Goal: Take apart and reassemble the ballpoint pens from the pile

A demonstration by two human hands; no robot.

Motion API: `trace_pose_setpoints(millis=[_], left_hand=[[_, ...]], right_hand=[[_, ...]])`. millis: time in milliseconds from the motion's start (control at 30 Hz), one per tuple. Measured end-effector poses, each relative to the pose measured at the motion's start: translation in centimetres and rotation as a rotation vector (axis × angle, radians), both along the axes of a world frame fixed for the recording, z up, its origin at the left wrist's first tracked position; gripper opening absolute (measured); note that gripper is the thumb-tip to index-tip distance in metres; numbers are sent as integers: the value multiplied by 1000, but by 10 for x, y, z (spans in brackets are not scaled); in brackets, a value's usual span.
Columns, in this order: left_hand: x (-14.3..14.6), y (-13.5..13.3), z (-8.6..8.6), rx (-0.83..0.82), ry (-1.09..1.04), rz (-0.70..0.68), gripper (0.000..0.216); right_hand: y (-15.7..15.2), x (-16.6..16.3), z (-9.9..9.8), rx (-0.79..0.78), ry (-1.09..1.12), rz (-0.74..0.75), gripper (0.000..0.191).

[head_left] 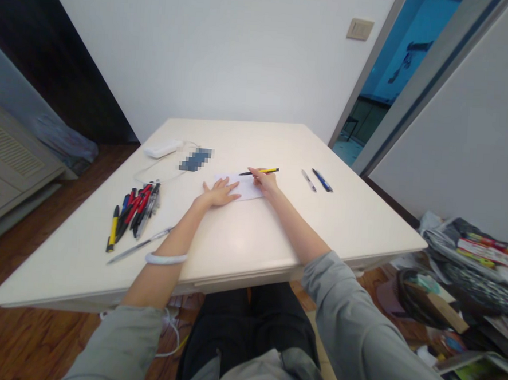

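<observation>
My left hand (220,192) rests flat with fingers spread on a white sheet of paper (249,189) at the middle of the table. At the right part of the sheet, my right hand (265,181) is closed on a yellow-and-black pen (269,170). The pen lies almost level across the fingers, its dark end pointing left above the paper. Whether it touches the sheet I cannot tell. To the right are a clear pen (309,181) and a dark blue pen (322,180), side by side.
Several red, black, blue and clear pens lie heaped (139,206) on the table's left, beside a yellow-and-black pen (113,229). A long grey pen (141,245) lies near my left forearm. Behind are a white power strip (163,149) with a cable and a pixelated dark object (196,159).
</observation>
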State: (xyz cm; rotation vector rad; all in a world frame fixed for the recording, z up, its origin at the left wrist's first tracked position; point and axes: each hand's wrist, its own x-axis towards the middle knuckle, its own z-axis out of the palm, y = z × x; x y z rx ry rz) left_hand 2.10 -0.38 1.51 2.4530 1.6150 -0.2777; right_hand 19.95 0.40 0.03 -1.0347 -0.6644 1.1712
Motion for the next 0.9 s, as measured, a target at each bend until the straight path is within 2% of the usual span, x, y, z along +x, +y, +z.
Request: trace_pose_setpoints(millis=[233, 333, 433, 600, 733, 900], left_hand=[[0, -5, 3, -35, 56, -24, 70], [0, -5, 2, -48, 57, -27, 71], [0, -3, 1, -46, 51, -32, 71], [-1, -2, -2, -39, 41, -36, 71], [-2, -2, -2, -40, 41, -34, 72], [-1, -2, -1, -48, 36, -28, 72]], right_hand=[[8, -8, -14, 37, -233, 34, 15], [10, -8, -19, 53, -273, -3, 14], [12, -6, -22, 27, -314, -41, 20], [12, -5, -23, 67, -394, 22, 36], [10, -4, -24, 117, -505, -51, 40], [8, -2, -18, 77, -344, -74, 46]])
